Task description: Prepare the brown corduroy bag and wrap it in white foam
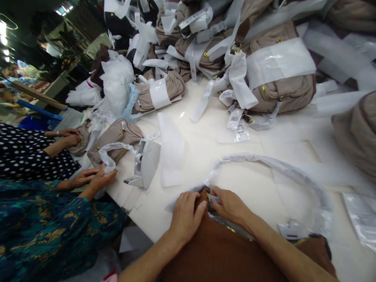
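A brown bag (222, 259) lies at the table's near edge, with a gold-toothed zipper (231, 229) along its top. My left hand (187, 216) is closed over the bag's upper corner, thumb pressed on the brown cloth. Right beside it, my right hand (230, 204) pinches at the zipper end; a small pale wrapped piece shows between its fingers, and I cannot make out exactly what it is. From that corner a plastic-wrapped strap (293, 174) arcs away over the table and back to the bag's right side, near a white tag (291, 230).
A grey-white tape dispenser (147, 163) and a white foam sheet (172, 153) lie ahead on the table (204, 144). Beyond are piled taupe bags (278, 94) in white wrapping. At left, two co-workers' hands (94, 179) handle other bags. Another taupe bag (368, 141) sits at right.
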Motion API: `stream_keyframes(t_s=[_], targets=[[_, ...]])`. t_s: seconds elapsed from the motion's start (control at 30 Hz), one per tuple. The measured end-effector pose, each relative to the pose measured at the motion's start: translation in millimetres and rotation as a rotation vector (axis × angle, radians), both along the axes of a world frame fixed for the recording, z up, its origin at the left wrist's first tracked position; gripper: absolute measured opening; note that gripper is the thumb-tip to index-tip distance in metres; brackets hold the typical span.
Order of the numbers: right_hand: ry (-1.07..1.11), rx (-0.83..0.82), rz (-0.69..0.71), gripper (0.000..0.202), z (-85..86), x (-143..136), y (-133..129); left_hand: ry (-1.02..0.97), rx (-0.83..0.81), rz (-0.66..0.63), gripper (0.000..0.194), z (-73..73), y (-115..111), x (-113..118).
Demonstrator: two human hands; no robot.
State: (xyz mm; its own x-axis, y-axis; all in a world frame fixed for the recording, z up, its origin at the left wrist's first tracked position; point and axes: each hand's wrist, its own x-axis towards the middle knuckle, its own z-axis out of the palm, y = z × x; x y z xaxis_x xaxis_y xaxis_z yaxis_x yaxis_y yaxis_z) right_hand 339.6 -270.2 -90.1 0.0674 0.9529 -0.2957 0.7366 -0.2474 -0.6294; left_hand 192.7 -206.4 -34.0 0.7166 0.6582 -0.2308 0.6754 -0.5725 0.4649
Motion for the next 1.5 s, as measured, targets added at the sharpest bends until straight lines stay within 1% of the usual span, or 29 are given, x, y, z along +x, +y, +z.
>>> stream_keyframes(t_s=[0.07,0.13,0.23,0.33,0.43,0.5,0.6,0.7,0.8,0.9,0.97,1.07,1.13,1.2,1.27,1.37,1.43,1.5], targets=[[-0.072,0.006,0.046,0.021,2.9,1,2,0.091,-0.125,0.118,0.037,-2.6,12,7],[-0.154,0.036,0.104,0.022,6.8,1,6,0.124,-0.226,0.198,0.041,-6.8,20,15],[-0.241,0.098,0.204,0.025,11.5,1,11,0.108,-0.281,0.289,0.045,-11.2,28,27],[-0.274,0.152,0.289,0.024,14.2,3,10,0.089,-0.349,0.337,0.053,-13.2,30,32],[-0.281,0.189,0.333,0.023,16.4,4,10,0.074,-0.424,0.4,0.056,-16.8,25,31],[-0.276,0.209,0.365,0.024,17.9,3,11,0.063,-0.44,0.439,0.054,-21.1,20,30],[-0.259,0.245,0.455,0.019,20.4,6,8,0.043,-0.407,0.492,0.05,-28.3,15,27],[-0.246,0.283,0.58,0.01,23.0,18,-7,0.022,-0.333,0.528,0.046,-33.5,14,23],[-0.272,0.336,0.668,0.005,23.1,38,-32,0.006,-0.276,0.523,0.043,-36.7,10,23],[-0.278,0.352,0.664,0.004,16.8,52,-52,-0.008,-0.249,0.479,0.04,-39.0,1,29],[-0.265,0.338,0.64,0.005,9.3,52,-56,-0.013,-0.231,0.456,0.038,-39.5,-6,36],[-0.267,0.348,0.613,0.003,-0.5,36,-49,-0.005,-0.213,0.401,0.035,-38.8,-14,45],[-0.275,0.37,0.595,0.003,-2.3,24,-42,0.016,-0.204,0.349,0.032,-38.4,-15,46],[-0.274,0.383,0.569,0.004,-0.8,20,-40,0.049,-0.177,0.321,0.03,-39.1,-14,42],[-0.251,0.384,0.567,0.004,1.2,24,-47,0.082,-0.135,0.325,0.03,-41.2,-10,36],[-0.188,0.345,0.575,0.005,2.0,39,-70,0.118,-0.086,0.35,0.03,-45.9,-8,28],[-0.162,0.295,0.553,0.006,1.8,48,-83,0.135,-0.074,0.358,0.03,-48.5,-9,27],[-0.156,0.253,0.529,0.006,2.6,54,-89,0.148,-0.072,0.35,0.031,-49.7,-10,28]])
